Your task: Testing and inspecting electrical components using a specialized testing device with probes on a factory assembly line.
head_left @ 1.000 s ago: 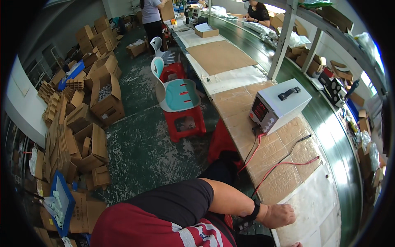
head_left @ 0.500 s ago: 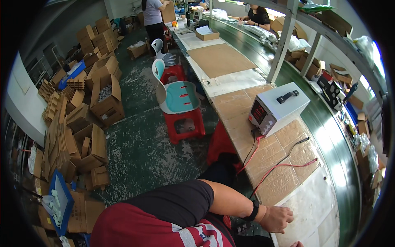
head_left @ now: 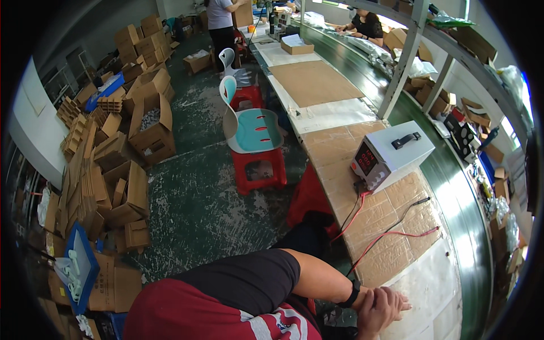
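Observation:
My left arm, with a black wristband [head_left: 353, 294], reaches over the near end of the workbench. My left hand [head_left: 404, 302] is low over the white sheet [head_left: 425, 283], mostly covered, with only some fingertips showing. Across its back and wrist lies my right hand [head_left: 381, 309], fingers wrapped round it. No tool or part is visible in either hand. Beyond them on the bench stands a light grey bench power supply [head_left: 394, 153] with a lit red display. Its red lead [head_left: 391, 233] and black lead [head_left: 409, 212] trail over the taped cardboard.
A green conveyor belt [head_left: 447, 175] runs along the bench's right side, under a metal shelf frame [head_left: 405, 68]. Left are a teal-seated chair on red stools [head_left: 259, 130] and stacked cardboard boxes [head_left: 150, 124]. Two people [head_left: 220, 20] are farther off.
My right hand has come up from the lower edge and closed over my left hand. The view has shifted slightly, moving the bench and power supply a little rightward in the picture.

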A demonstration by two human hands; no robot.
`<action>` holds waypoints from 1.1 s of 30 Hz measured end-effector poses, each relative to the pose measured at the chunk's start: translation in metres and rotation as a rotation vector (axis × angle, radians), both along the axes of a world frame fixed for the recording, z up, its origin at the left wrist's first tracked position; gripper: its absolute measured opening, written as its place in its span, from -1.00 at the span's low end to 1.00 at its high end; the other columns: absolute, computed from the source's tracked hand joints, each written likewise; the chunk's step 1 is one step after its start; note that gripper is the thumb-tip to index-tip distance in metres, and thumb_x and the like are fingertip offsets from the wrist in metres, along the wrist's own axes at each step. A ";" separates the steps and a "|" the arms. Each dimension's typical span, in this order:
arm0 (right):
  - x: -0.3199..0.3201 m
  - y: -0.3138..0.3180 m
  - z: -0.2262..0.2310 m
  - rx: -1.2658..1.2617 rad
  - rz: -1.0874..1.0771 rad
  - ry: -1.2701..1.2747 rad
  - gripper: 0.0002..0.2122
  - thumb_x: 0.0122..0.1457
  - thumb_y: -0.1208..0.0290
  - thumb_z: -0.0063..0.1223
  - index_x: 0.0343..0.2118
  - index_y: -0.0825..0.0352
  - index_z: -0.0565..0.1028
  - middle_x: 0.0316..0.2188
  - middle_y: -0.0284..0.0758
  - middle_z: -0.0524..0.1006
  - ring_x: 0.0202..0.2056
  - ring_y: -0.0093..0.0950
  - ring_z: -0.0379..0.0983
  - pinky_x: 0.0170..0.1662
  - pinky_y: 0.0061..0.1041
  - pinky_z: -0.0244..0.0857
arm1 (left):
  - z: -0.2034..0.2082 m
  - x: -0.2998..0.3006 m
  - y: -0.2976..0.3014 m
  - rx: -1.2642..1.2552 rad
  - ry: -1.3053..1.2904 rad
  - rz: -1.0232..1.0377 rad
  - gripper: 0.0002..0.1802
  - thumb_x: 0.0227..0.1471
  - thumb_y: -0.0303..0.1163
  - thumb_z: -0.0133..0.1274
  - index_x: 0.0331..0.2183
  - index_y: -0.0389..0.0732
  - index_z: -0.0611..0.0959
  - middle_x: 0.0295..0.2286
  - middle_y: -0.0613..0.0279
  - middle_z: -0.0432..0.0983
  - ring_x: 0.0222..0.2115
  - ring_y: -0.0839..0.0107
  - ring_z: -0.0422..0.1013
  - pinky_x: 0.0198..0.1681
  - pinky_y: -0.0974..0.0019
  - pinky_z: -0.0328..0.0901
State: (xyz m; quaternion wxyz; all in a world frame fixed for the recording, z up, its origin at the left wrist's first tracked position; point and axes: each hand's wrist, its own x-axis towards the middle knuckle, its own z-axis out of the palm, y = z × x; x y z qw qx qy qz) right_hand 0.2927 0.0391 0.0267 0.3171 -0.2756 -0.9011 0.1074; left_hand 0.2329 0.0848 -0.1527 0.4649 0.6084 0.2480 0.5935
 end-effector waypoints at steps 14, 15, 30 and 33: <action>0.008 0.020 -0.022 -0.060 -0.054 -0.050 -0.83 0.01 0.39 0.26 -0.37 0.34 0.59 -0.22 -0.16 0.61 -0.12 -0.14 0.54 0.14 -0.13 0.30 | 0.055 -0.040 -0.042 0.350 0.943 0.177 -0.41 0.22 -0.14 -0.08 0.23 -0.08 0.31 0.29 0.00 0.10 0.30 0.17 0.06 0.38 0.07 -0.07; 0.010 0.021 -0.024 -0.038 -0.038 0.007 -0.84 -0.01 0.40 0.26 -0.38 0.33 0.58 -0.22 -0.16 0.61 -0.11 -0.15 0.55 0.13 -0.14 0.31 | 0.062 -0.041 -0.047 0.358 1.020 0.205 -0.39 0.23 -0.12 -0.10 0.26 -0.06 0.29 0.31 0.01 0.07 0.31 0.16 0.03 0.39 0.05 -0.10; 0.019 0.022 -0.053 0.003 -0.151 0.220 -0.84 -0.07 0.31 0.13 -0.59 0.31 0.53 -0.43 -0.16 0.55 -0.17 -0.20 0.51 0.13 -0.20 0.22 | 0.089 -0.019 0.003 0.571 1.073 0.181 -0.26 0.33 -0.05 -0.23 0.44 0.04 0.08 0.45 0.05 -0.16 0.45 0.10 -0.16 0.46 0.01 -0.24; 0.012 0.025 -0.059 -0.049 -0.198 0.232 -0.81 -0.11 0.29 0.13 -0.64 0.33 0.53 -0.47 -0.13 0.54 -0.16 -0.12 0.50 0.20 -0.13 0.18 | 0.086 -0.028 0.000 0.526 0.943 0.103 -0.26 0.33 -0.09 -0.24 0.44 0.01 0.07 0.44 0.03 -0.15 0.45 0.11 -0.15 0.46 0.05 -0.23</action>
